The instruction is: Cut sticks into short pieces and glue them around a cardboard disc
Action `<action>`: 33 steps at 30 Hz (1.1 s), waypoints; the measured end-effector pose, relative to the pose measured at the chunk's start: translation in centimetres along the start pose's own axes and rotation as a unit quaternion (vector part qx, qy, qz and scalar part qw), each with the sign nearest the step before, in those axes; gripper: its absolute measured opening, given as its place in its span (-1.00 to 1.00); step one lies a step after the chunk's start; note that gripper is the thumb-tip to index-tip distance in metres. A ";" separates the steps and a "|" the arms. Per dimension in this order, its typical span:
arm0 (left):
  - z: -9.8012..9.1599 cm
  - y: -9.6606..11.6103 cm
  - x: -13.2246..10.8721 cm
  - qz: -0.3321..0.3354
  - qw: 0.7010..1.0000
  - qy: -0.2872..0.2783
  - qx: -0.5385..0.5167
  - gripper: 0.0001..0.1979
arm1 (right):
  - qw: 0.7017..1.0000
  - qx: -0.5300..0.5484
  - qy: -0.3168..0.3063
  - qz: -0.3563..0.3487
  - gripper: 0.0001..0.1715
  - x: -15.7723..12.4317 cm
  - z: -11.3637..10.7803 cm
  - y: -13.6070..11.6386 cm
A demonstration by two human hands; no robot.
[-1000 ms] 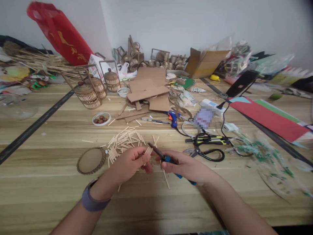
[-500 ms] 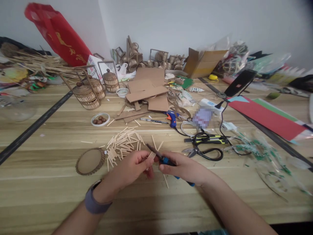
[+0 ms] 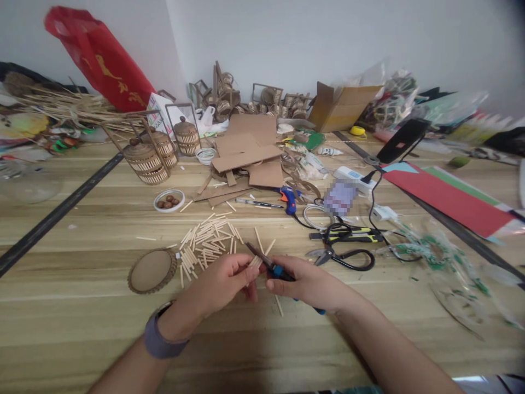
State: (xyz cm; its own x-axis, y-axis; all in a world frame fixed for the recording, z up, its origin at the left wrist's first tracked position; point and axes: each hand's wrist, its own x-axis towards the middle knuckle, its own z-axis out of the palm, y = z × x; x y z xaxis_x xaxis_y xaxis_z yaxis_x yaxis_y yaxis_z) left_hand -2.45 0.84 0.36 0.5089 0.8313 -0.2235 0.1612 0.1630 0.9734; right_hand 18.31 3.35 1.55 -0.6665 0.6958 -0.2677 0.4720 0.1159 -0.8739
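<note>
A: Why is everything spread so wide across that wooden table [image 3: 82, 328]?

B: My guess is that stock gets pushed back and the work is kept close. The red bag [image 3: 102, 57] leans against the wall, out of the way. The cardboard sheets [image 3: 250, 145] lie flat mid-table. The loose pile of short sticks [image 3: 207, 241] sits just beyond the hands, within easy reach, beside the round cardboard disc [image 3: 152, 270].

A: And the hands?

B: The left hand [image 3: 221, 284] is closed, with thumb and fingertips pinching a few cut sticks [image 3: 255, 261] so their ends jut toward the tool. The right hand [image 3: 309, 284] is wrapped around the blue handles of the cutters [image 3: 264, 259], whose dark blades point up-left at those ends. The pinched sticks are between the two hands, just above the table and in front of the pile.

A: Any writing?

B: The bag carries gold print, perhaps a figure and some characters, but it is too small for me to read. A label near the white power strip [image 3: 355, 176] is blurred out, and nothing else is legible.
</note>
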 end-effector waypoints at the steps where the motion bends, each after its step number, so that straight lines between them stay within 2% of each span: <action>1: 0.0 0.0 0.0 0.000 1.000 0.000 0.001 -0.58 | 1.000 0.002 0.000 -0.001 -0.57 0.0 0.0 0.0; 5: 0.0 0.1 0.1 -0.002 1.000 -0.002 0.020 -0.58 | 1.000 0.003 0.007 0.005 -0.60 0.0 0.2 0.0; 10: 0.0 0.2 0.0 -0.005 0.998 0.012 0.060 -0.60 | 0.998 -0.013 0.053 -0.004 -0.69 0.2 0.9 0.1; 15: 0.2 0.6 -0.3 -0.002 0.994 0.039 0.103 -0.62 | 0.994 -0.043 0.098 -0.011 -0.85 0.2 1.5 -0.1; 20: 0.6 1.2 -0.7 0.003 0.985 0.072 0.158 -0.62 | 0.991 -0.050 0.122 -0.008 -0.90 0.3 1.8 -0.5; 28: 0.7 1.0 -0.7 0.012 0.986 0.071 0.148 -0.62 | 0.993 -0.048 0.110 -0.013 -0.88 0.2 1.6 -0.3; 33: 0.4 0.9 -0.6 -0.011 0.998 0.043 0.040 -0.58 | 0.997 0.031 0.051 -0.043 -0.78 0.3 0.9 0.2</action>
State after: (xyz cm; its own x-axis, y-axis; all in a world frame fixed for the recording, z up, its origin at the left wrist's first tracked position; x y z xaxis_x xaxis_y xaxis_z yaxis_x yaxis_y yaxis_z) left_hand -2.25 0.24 1.38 0.4310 0.8709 -0.2363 0.2409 0.1413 0.9602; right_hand 17.63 2.93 0.91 -0.6402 0.7534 -0.1504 0.3764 0.1370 -0.9162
